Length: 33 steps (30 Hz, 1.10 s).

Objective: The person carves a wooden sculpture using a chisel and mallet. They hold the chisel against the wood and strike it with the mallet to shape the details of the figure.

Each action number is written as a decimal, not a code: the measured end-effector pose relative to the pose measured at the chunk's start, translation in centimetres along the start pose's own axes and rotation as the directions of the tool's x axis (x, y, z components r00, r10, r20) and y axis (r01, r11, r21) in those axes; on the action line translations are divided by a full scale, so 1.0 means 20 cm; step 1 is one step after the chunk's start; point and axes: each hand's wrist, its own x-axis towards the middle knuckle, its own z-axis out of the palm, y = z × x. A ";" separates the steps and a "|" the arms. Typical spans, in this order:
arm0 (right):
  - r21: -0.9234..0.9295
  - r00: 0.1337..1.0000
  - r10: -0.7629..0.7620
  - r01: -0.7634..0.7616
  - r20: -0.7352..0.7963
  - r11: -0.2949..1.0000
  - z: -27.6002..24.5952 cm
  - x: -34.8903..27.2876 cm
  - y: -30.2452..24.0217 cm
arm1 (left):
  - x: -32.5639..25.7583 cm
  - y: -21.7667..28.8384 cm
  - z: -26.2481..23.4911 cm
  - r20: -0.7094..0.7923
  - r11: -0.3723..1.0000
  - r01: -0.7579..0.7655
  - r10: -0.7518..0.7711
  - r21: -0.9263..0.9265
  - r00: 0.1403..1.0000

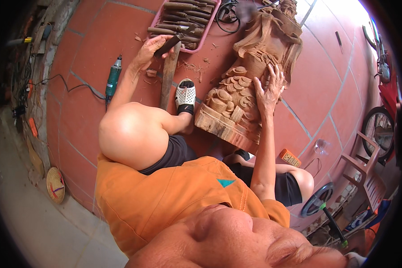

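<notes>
I sit on a red tiled floor in front of a large carved wooden statue (pixel 250 76) that lies tilted across the tiles. My right hand (pixel 269 89) rests flat on its carved scales and folds, fingers spread. My left hand (pixel 151 50) reaches out beside a pink tray (pixel 204 39) and grips a dark-handled chisel (pixel 174 41). The tray holds several more wooden-handled chisels. A long wooden slat (pixel 169 76) lies on the floor just below that hand. My foot in a white sandal (pixel 185 95) sits between the slat and the statue's base.
A green rotary tool (pixel 113 76) with its cable lies at the left. Wood chips are scattered near the tray. An orange power strip (pixel 289 157), a clear glass (pixel 321 145), a plastic chair (pixel 366 172) and a parked motorbike (pixel 382 94) stand at the right. A conical hat (pixel 56 184) lies lower left.
</notes>
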 end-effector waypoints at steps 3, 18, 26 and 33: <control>0.017 1.000 0.002 -0.002 -0.004 1.000 0.00 0.00 0.00 | -0.06 0.01 0.10 0.033 0.971 0.059 -0.053 -0.234 0.998; 0.034 0.999 0.037 -0.037 -0.002 0.999 0.07 0.00 0.06 | -0.11 0.40 0.47 0.180 0.955 0.126 -0.178 0.269 0.967; 0.636 0.992 -0.115 0.051 0.060 0.770 -0.38 0.28 -0.29 | -0.04 0.80 0.75 0.495 0.730 -0.217 -0.188 0.648 0.848; 0.527 0.826 -0.487 0.289 0.285 0.799 -0.68 0.25 -0.61 | 0.07 0.96 1.14 0.476 0.263 -0.421 -0.204 0.868 0.855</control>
